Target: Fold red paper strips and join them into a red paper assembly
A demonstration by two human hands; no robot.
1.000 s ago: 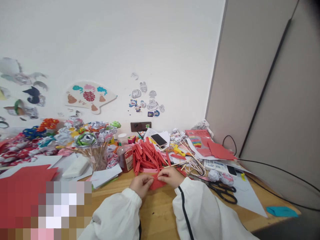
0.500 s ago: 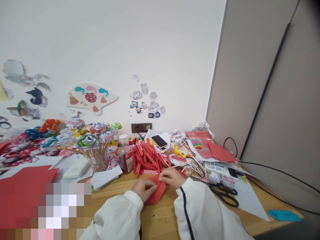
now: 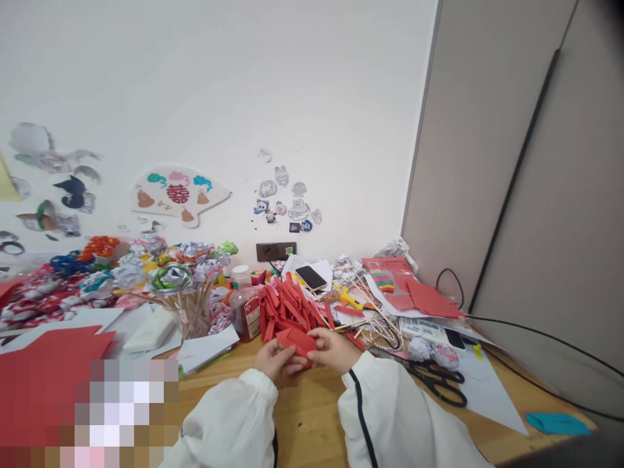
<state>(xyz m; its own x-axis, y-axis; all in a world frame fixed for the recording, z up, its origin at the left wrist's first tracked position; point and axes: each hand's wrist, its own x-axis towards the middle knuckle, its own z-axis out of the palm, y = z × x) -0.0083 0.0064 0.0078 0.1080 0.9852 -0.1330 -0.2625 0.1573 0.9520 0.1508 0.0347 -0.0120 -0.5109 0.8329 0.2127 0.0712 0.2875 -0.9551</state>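
Note:
A small folded piece of red paper (image 3: 297, 340) is held between both my hands just above the wooden table (image 3: 312, 409). My left hand (image 3: 275, 359) pinches its left side, fingers closed on it. From the right, my right hand (image 3: 332, 350) grips the other side in the same way. Both arms wear white sleeves. Right behind the hands lies a heap of folded red paper strips (image 3: 287, 305).
Black scissors (image 3: 439, 380) lie to the right near white paper and a black cable (image 3: 536, 331). A phone (image 3: 311, 277), a yellow glue gun (image 3: 350, 296), wooden sticks, a red-labelled bottle (image 3: 246, 311), a cup of paper flowers (image 3: 188, 286) and red sheets (image 3: 53, 351) crowd the back and left.
The red paper was lower and hanging towards the table half a second ago; now both hands have lifted it and hold it higher, closer to the strip heap.

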